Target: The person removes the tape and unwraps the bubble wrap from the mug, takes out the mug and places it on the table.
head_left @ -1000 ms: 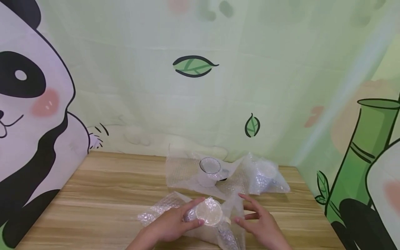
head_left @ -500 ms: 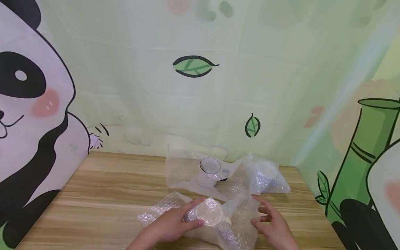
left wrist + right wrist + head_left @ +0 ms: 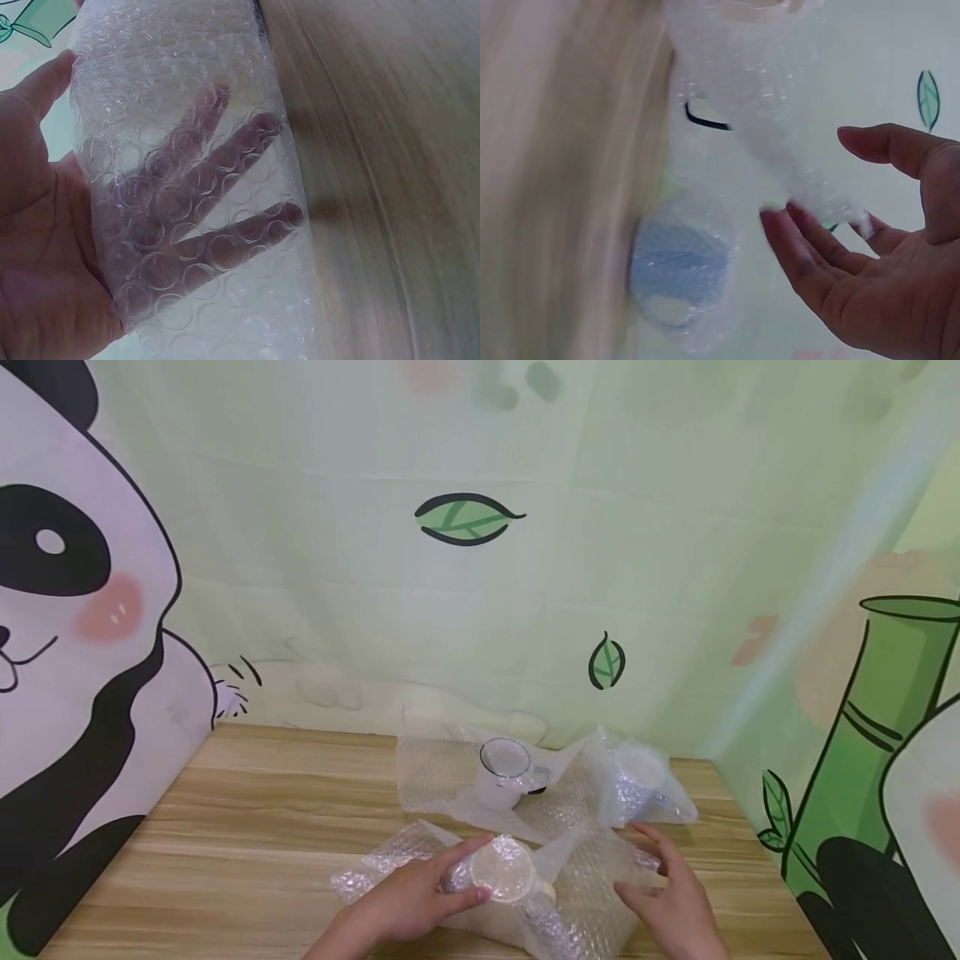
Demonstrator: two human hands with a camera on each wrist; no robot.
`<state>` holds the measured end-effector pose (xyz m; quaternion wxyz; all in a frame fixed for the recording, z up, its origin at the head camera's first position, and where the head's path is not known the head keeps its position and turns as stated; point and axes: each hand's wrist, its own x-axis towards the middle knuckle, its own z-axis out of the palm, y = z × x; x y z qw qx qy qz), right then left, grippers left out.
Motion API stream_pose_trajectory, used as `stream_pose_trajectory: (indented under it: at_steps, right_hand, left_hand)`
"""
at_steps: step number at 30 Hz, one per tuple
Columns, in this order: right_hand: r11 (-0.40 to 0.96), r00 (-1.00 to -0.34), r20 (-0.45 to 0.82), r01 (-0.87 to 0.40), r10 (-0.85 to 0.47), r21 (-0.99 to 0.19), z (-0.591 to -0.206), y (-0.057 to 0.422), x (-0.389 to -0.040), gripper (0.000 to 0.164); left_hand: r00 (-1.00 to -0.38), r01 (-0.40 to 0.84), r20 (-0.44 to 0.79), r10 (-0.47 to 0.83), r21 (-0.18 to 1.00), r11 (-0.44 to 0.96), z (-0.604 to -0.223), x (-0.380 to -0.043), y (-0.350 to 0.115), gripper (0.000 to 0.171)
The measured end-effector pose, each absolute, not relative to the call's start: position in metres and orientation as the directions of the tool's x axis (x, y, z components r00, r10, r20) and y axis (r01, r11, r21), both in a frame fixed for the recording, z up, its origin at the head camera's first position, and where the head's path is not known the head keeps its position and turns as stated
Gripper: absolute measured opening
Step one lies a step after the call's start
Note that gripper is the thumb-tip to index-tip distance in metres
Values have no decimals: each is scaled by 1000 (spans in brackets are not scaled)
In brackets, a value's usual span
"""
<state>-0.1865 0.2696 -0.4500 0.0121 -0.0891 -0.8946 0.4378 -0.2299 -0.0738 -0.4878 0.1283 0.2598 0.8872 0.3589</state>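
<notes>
A mug (image 3: 502, 870) stands on the near part of the table, partly covered by bubble wrap (image 3: 592, 877), its pale handle towards the right. My left hand (image 3: 412, 893) holds it from the left, thumb and index finger on either side of its round top. In the left wrist view, bubble wrap (image 3: 202, 292) lies over the other fingers of that hand, which show through it. My right hand (image 3: 671, 893) is at the right edge of the loose wrap, thumb and fingers apart. In the right wrist view, a wrap corner (image 3: 847, 214) reaches its fingers.
Behind, a white mug (image 3: 501, 781) with a dark rim stands on spread bubble wrap (image 3: 431, 772). To its right is a bluish bubble-wrapped thing (image 3: 637, 785). The wooden table (image 3: 262, 827) ends at a printed panda backdrop (image 3: 337, 568).
My right hand has moved right, and the loose side of the bubble wrap has spread out rightwards. The left hand and the mug have stayed in place.
</notes>
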Motion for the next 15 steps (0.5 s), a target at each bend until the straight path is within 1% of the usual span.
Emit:
stream_pose_trajectory:
  at_steps: [9,15]
  right_hand:
    - [678,-979,120,26,167,-735,-428,255,-176,68]
    - [744,-936,327,-126,129,-656,-425,240,-171,64]
  left_hand:
    - [-838,373,-33,545,694,615,-488,-229,-74,73]
    - [-837,381,-29,547,687,619,-489,-230,-74,73]
